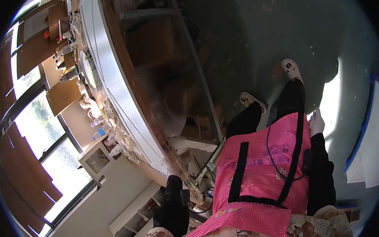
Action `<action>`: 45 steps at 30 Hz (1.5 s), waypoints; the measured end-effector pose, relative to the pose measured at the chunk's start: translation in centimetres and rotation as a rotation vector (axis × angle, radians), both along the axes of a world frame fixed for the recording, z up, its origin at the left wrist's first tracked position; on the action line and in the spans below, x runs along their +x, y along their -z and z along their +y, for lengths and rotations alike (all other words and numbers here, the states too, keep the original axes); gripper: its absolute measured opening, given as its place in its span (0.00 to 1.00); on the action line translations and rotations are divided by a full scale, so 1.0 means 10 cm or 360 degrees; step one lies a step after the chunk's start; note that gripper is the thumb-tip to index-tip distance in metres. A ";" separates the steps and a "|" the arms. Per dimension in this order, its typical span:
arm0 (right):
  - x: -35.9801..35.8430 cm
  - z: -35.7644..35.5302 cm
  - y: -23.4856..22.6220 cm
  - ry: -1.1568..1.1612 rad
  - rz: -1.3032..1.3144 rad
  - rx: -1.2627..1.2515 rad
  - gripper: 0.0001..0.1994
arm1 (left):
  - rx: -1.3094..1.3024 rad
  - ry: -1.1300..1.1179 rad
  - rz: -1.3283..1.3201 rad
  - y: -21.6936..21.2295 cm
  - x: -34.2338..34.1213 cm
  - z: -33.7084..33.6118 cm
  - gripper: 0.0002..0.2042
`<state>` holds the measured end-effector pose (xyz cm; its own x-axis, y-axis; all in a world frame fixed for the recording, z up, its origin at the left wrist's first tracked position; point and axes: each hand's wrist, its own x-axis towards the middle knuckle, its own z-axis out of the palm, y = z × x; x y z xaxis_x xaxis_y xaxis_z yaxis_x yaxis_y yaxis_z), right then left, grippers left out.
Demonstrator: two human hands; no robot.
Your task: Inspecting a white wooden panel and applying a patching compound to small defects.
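Observation:
My left hand [167,166] is at the edge of a long white-topped table [114,77]. It is washed out by light, and its fingers do not show clearly. My right hand [316,123] hangs beside the pink checked apron [260,162], fingers stretched out, with nothing seen in it. Black sleeves cover both forearms. Black straps and a thin dark cable lie across the apron.
Bottles [99,132], crumpled plastic and other clutter line the table's far side beneath windows [40,113]. Cardboard boxes [148,40] sit under the table. A white, blue-edged object [372,142] stands at right. White shelves [136,215] are at lower left.

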<state>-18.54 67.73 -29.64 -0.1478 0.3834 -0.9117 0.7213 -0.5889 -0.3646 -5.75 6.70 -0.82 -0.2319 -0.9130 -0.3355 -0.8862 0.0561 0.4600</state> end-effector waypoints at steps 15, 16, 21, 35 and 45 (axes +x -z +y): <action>-0.84 -0.70 -0.12 -0.0252 0.0660 -0.0894 0.07 | -0.0511 0.0612 -0.0228 -0.10 -0.04 -0.18 0.34; -0.89 -0.92 -0.37 -0.0341 0.0726 -0.1005 0.07 | -0.0437 0.0600 -0.0098 -0.15 0.05 -0.34 0.34; -0.67 -1.22 -1.37 -0.1205 0.0987 -0.1220 0.10 | -0.0114 0.0229 -0.0040 -0.26 0.10 -0.58 0.41; -0.53 -1.21 -1.32 -0.1773 0.1095 -0.0737 0.18 | -0.0897 0.0787 -0.0690 -0.33 -0.10 0.36 0.36; -0.65 -1.15 -1.32 -0.1491 0.0862 -0.0780 0.15 | -0.0640 0.0774 -0.0132 -0.47 0.34 0.26 0.33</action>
